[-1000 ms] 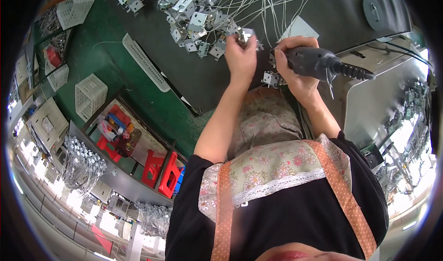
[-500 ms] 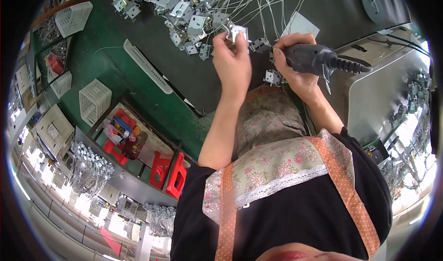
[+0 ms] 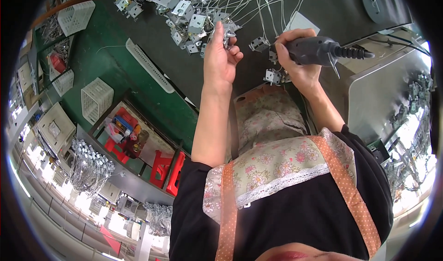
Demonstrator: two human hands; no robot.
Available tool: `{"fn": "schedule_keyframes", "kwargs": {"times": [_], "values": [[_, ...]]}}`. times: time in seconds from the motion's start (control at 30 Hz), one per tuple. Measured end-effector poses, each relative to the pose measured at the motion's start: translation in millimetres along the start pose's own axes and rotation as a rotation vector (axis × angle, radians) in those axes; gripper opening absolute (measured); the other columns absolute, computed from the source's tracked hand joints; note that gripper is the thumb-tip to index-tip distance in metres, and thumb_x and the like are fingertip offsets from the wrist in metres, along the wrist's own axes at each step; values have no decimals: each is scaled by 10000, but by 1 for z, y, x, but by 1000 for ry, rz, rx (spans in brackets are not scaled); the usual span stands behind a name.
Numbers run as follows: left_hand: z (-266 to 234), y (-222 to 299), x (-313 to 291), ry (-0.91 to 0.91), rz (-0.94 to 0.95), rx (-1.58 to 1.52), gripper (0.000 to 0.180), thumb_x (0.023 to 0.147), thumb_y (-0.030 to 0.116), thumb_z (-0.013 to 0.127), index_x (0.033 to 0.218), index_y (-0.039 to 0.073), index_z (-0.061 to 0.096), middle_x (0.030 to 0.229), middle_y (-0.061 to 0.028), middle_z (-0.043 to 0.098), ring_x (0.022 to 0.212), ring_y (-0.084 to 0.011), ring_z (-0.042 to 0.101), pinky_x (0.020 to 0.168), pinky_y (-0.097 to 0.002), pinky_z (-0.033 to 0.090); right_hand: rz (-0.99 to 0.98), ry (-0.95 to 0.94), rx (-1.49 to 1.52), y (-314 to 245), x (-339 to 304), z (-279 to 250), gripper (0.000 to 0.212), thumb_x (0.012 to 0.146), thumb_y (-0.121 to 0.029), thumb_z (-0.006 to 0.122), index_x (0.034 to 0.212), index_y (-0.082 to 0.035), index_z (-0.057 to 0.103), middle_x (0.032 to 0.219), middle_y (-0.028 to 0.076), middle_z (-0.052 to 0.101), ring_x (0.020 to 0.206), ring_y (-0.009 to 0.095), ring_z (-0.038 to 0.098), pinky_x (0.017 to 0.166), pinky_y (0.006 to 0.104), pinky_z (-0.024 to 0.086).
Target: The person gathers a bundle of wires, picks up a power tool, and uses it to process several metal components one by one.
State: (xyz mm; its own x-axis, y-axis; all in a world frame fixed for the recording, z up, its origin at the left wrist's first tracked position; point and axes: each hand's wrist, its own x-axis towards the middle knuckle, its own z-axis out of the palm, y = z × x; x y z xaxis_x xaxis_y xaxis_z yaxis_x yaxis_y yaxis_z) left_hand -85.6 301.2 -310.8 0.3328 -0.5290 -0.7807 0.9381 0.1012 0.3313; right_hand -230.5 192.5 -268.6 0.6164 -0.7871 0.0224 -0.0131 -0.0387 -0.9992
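Note:
My left hand (image 3: 218, 63) is turned palm upward, its fingers curled round a small silver metal bracket (image 3: 227, 38) that they partly cover. It is at the near edge of a heap of similar silver metal parts (image 3: 182, 11) with pale wires. My right hand (image 3: 302, 76) grips a black electric screwdriver (image 3: 310, 50), its coiled cord end pointing right; its working tip is hidden behind my fingers. Just left of that hand, a few loose metal parts (image 3: 272, 77) lie on the dark table (image 3: 251, 67), one of them by the screwdriver.
Pale wires (image 3: 267, 5) fan across the far side of the table. A white card (image 3: 302, 23) and a grey disc (image 3: 373, 5) lie at the far right. White plastic crates (image 3: 97, 99) and red stools (image 3: 160, 168) stand on the green floor to the left.
My left hand has shifted slightly left and rolled palm upward, carrying the bracket with it. My right hand and the screwdriver have tilted slightly.

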Motion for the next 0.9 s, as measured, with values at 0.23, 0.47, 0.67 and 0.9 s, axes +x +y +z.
{"fn": "schedule_keyframes", "kwargs": {"times": [0.23, 0.47, 0.67, 0.9], "values": [[2, -17, 6, 120, 223, -132, 214, 967, 119, 568, 1100, -33, 499, 1018, -142, 598, 918, -284, 660, 796, -403, 610, 2, -19, 42, 4, 3, -1, 211, 796, 38, 707, 959, -9, 582, 751, 10, 615, 658, 61, 571, 592, 223, 463], [-9, -6, 0, -4, 86, -94, 320, 961, 320, 613, 1052, 19, 550, 945, -138, 647, 587, -80, 500, 475, -162, 360, 29, 25, 76, -1, 4, -3, 178, 800, 28, 704, 936, -12, 597, 758, -4, 612, 670, 51, 565, 604, 214, 457], [-60, -34, -16, -450, -253, 69, 333, 1005, 337, 531, 1106, 20, 552, 925, -139, 632, 446, 5, 349, 369, -126, 249, 28, 39, 166, -4, 6, -4, 195, 809, 36, 685, 956, -9, 566, 821, 27, 628, 728, 71, 583, 637, 222, 470], [-81, -52, -2, -858, -341, -130, 407, 939, 328, 645, 1109, -25, 534, 881, -224, 625, 386, 8, 317, 340, -113, 251, 67, -70, 543, -25, 10, -4, 215, 825, 54, 627, 996, -1, 508, 877, 110, 631, 818, 161, 618, 770, 303, 515]]}}
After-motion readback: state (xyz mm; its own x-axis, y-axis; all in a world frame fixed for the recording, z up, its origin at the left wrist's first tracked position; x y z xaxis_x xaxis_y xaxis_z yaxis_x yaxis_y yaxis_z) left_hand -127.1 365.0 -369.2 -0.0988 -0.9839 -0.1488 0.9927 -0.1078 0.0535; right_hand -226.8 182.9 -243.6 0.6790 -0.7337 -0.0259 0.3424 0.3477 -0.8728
